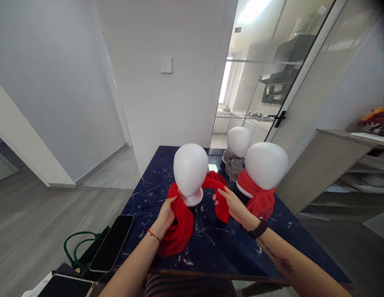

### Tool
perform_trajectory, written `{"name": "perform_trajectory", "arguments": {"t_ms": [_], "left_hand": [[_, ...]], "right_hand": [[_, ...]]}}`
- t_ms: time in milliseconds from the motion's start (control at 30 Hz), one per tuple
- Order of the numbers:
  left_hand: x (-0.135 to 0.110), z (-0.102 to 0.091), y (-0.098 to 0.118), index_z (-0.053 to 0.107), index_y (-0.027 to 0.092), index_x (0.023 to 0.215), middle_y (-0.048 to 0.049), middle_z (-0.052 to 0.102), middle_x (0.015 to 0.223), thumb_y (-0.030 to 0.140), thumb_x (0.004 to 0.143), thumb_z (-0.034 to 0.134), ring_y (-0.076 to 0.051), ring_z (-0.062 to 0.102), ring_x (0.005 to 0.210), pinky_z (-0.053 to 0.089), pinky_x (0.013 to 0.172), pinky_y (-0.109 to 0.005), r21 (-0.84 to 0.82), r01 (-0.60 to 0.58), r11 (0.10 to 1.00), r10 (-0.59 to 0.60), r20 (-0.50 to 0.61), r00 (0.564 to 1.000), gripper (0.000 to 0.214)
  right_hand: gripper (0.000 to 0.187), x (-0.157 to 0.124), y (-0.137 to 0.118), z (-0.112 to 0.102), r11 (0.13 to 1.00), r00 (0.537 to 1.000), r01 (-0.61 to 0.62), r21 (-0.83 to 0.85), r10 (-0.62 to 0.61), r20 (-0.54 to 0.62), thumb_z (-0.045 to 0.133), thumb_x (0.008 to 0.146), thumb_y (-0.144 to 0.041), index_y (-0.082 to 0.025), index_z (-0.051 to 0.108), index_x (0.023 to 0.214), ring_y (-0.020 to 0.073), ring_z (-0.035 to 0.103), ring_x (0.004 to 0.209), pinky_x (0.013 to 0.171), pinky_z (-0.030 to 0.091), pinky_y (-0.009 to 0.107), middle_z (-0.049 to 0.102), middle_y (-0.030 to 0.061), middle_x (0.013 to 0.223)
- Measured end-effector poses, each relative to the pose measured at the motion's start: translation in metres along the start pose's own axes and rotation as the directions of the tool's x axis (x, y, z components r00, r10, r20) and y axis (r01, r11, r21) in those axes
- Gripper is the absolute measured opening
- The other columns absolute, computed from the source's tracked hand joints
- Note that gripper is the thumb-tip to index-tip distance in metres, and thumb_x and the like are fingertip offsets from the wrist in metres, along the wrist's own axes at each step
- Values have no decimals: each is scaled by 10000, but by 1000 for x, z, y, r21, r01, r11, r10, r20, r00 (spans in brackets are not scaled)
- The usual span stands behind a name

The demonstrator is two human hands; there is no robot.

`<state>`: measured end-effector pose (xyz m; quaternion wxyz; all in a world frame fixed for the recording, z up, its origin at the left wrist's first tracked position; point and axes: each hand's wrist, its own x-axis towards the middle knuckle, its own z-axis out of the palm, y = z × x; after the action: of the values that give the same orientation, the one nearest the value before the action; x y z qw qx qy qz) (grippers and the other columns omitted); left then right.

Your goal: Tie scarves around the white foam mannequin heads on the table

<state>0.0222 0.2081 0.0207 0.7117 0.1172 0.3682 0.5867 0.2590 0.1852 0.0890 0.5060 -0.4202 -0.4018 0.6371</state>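
Observation:
A white mannequin head point(191, 169) stands upright on its round base at the middle of the table. A bright red scarf point(181, 227) passes behind its neck, with one end coming forward on each side. My left hand point(166, 213) grips the left part, whose loose end lies bunched on the tabletop. On the other side my right hand point(229, 201) is closed around the right part, and a short end hangs below the fingers. Just right of that hand, a second white mannequin head point(266, 165) wears a lighter red scarf point(262, 202) around its neck.
Farther back stands a third white mannequin head point(239, 141) with a grey scarf point(233, 167). The dark blue marbled table point(210, 243) has a phone point(113, 243) and a green-handled bag point(83, 251) by its left edge. Shelves point(349, 173) stand at right, near a glass door point(256, 70).

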Motion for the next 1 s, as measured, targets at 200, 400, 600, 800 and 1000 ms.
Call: {"name": "perform_trajectory", "arguments": {"t_ms": [200, 400, 600, 800, 1000], "left_hand": [[14, 0, 3, 609, 148, 879, -39, 697, 677, 124, 764, 596, -154, 654, 563, 526, 587, -257, 72, -84, 994, 90, -73, 993, 118], [11, 6, -11, 590, 174, 894, -25, 702, 722, 136, 785, 594, -141, 656, 574, 517, 603, -251, 82, -73, 994, 80, -94, 992, 116], [5, 11, -24, 619, 187, 952, -52, 716, 924, 122, 797, 595, -161, 678, 795, 500, 846, -306, 58, -130, 990, 134, -70, 989, 170], [12, 2, -36, 621, 210, 1009, -54, 687, 1077, 142, 800, 612, -180, 644, 979, 439, 971, -342, 68, -175, 982, 176, -14, 984, 219], [15, -3, -42, 614, 213, 992, -49, 674, 1112, 160, 790, 635, -184, 612, 1058, 404, 1015, -355, 72, -186, 980, 187, 1, 982, 210]], "right_hand": [[379, 1, -8, -3, 997, 997, 66, 27, -65, -35, 658, 738, -421, -222, 537, 1037, 104, 522, 528, 546, 409, 248, 612, -26, 657], [366, -1, -3, -11, 998, 998, 60, 31, -59, -33, 653, 741, -425, -224, 536, 1024, 102, 520, 535, 564, 415, 255, 608, -32, 668], [402, 1, 3, -12, 999, 999, 27, 20, -27, -29, 656, 737, -422, -238, 531, 1072, 107, 522, 548, 555, 415, 250, 604, -34, 674], [399, -1, -2, -8, 999, 999, 38, 38, -36, -40, 657, 745, -410, -226, 528, 1074, 100, 516, 541, 567, 425, 252, 598, -32, 672], [325, -20, -17, -6, 991, 993, 107, 83, -103, -59, 653, 757, -393, -223, 536, 1008, 100, 505, 546, 555, 423, 253, 587, -24, 681]]}}
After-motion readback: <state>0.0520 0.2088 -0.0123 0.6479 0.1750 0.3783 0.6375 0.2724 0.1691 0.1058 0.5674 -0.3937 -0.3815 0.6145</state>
